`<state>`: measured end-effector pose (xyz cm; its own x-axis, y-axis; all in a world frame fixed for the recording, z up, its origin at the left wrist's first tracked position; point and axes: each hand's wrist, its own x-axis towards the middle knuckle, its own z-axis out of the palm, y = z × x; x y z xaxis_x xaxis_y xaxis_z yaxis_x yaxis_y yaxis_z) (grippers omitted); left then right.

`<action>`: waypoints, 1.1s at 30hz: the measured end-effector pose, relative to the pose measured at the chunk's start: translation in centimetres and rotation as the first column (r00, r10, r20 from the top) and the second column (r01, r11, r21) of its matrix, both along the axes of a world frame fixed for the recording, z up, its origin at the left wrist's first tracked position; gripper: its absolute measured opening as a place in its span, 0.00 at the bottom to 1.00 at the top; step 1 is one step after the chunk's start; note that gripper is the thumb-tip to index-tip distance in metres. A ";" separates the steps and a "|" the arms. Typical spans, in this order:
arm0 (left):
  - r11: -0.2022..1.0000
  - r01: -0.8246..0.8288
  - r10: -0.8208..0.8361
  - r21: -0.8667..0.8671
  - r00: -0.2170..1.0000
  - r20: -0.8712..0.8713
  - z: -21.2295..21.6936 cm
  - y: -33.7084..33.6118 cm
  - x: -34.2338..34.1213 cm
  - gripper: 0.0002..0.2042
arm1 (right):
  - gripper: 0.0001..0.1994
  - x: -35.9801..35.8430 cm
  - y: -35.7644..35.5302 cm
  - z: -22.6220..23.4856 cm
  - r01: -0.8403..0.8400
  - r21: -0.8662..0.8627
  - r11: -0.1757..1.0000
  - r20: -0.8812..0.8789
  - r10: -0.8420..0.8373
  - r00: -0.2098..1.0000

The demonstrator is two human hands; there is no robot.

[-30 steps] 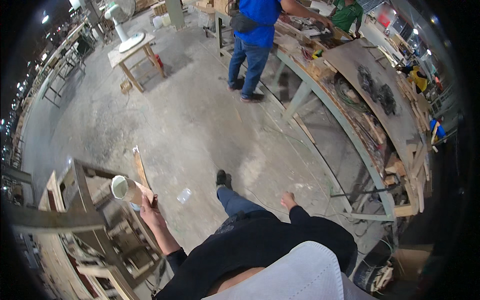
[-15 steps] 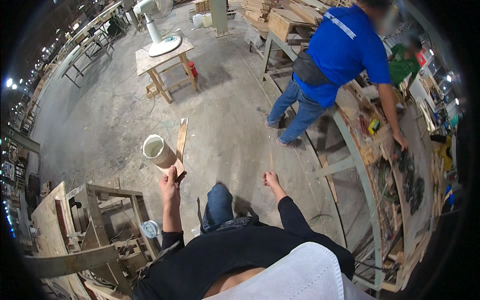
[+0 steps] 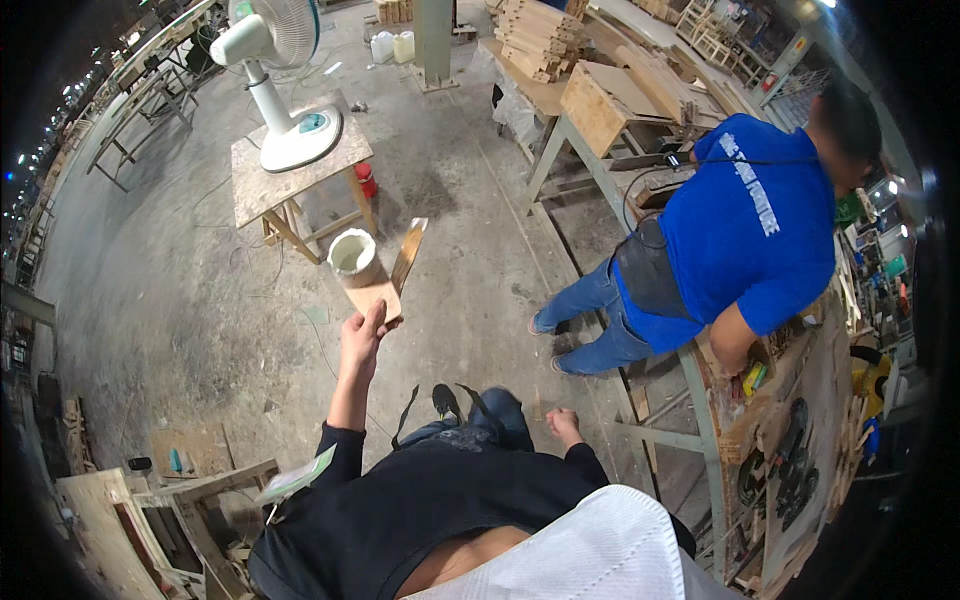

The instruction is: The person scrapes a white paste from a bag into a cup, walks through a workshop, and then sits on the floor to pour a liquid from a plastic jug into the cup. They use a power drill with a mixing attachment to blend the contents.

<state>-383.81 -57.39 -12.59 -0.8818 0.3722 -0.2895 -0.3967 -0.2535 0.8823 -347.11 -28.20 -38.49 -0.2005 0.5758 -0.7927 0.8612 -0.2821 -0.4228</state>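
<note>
My left hand (image 3: 366,334) is held out in front of me, closed on the end of a flat wooden piece (image 3: 373,296). A white cup (image 3: 354,254) with a rough, crusted rim and pale contents stands at the far side of that piece, seemingly resting on it. A narrow wooden strip (image 3: 408,255) with a pale tip sticks out beyond my fingers on the right; how it is held is hidden. My right hand (image 3: 564,424) hangs by my right side with the fingers curled in. What it holds, if anything, does not show.
Ahead, a fan (image 3: 285,140) stands on a small wooden table (image 3: 246,190). On the right a person in a blue shirt (image 3: 755,235) leans over a long workbench (image 3: 720,440). Wooden frames (image 3: 190,515) are at lower left, and stacked wood (image 3: 540,40) lies beyond.
The fan table and the person in blue now look nearer. My left hand carries the cup and wood farther right in view. My right hand has dropped back; the thin stick above it no longer shows.
</note>
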 end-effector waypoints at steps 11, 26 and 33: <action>0.998 0.064 -0.064 -0.002 0.998 0.004 0.6 17.4 -22.0 0.14 | 0.17 -23.5 12.7 -1.1 0.010 0.230 0.973 -0.251 0.049 0.967; 0.987 -0.148 0.149 -0.057 0.988 0.028 0.2 33.2 -50.7 0.15 | 0.17 -69.9 36.7 4.7 -0.460 0.331 0.824 -0.290 0.553 0.782; 0.984 -0.134 0.136 -0.114 0.991 0.013 0.1 38.9 -68.8 0.18 | 0.14 -84.8 42.8 5.7 -0.416 0.348 0.840 -0.351 0.528 0.773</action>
